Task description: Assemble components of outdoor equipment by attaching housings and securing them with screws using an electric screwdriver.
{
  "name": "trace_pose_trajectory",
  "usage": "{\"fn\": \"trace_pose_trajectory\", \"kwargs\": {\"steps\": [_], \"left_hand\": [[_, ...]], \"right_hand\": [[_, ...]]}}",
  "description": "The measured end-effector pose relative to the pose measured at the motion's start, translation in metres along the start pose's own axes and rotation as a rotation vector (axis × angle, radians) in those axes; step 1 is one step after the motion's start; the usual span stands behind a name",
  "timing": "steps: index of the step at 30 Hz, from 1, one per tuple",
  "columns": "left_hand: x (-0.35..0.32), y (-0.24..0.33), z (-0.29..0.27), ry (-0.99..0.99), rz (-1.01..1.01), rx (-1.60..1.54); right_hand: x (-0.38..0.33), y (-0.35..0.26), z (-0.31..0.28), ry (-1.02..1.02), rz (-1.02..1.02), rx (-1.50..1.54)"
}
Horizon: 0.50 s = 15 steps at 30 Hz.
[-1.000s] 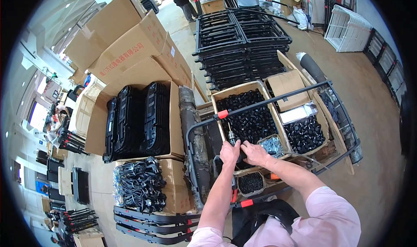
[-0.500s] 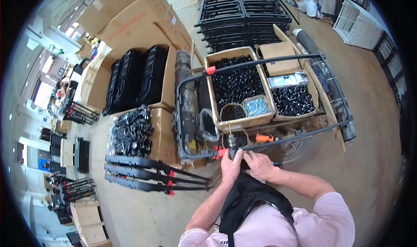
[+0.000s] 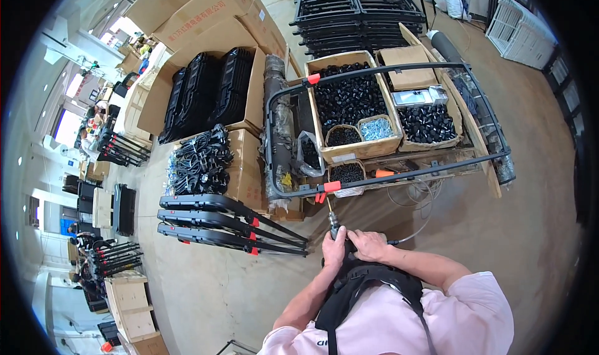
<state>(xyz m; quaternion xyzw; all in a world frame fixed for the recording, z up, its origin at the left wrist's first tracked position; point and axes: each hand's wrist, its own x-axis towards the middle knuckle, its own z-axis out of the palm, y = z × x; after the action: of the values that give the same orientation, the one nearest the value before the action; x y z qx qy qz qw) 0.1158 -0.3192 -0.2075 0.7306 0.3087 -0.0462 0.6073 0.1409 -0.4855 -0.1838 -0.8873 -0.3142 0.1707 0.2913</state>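
Hiding much of a drill (image 3: 334, 221), left hand (image 3: 334, 249) gripping it, right hand (image 3: 369, 246) alongside, its grip impossible to tell.

the drill (image 3: 334, 223) sits before the frame (image 3: 412, 66); left of the frame, panels (image 3: 234, 83) stand in a carton (image 3: 254, 96); behind the frame, racks (image 3: 355, 7) lie stacked.

Around the wooden surface (image 3: 399, 162) spreads a smooth, hard floor (image 3: 524, 224), brownish past its right edge and greyer past its left. Well beyond the left edge, the hall looks white, with bright windows (image 3: 67, 127) and small round ceiling lights (image 3: 20, 161) that the lens tilts sideways. Well out from the near left corner stands a pale wooden crate (image 3: 130, 305). Past the far right corner, a pale bluish wall (image 3: 544, 10) rises behind white frames (image 3: 520, 32).
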Motion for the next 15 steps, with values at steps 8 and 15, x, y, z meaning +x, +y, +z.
{"fn": "trace_pose_trajectory", "kwargs": {"steps": [8,15], "left_hand": [[0.030,0.016,-0.028,-0.075,-0.001,0.107],[0.045,0.004,-0.037,-0.110,0.010,0.134]], "right_hand": [[0.026,-0.015,0.017,0.065,0.062,0.004],[0.034,-0.032,0.013,0.016,0.124,0.005]]}}
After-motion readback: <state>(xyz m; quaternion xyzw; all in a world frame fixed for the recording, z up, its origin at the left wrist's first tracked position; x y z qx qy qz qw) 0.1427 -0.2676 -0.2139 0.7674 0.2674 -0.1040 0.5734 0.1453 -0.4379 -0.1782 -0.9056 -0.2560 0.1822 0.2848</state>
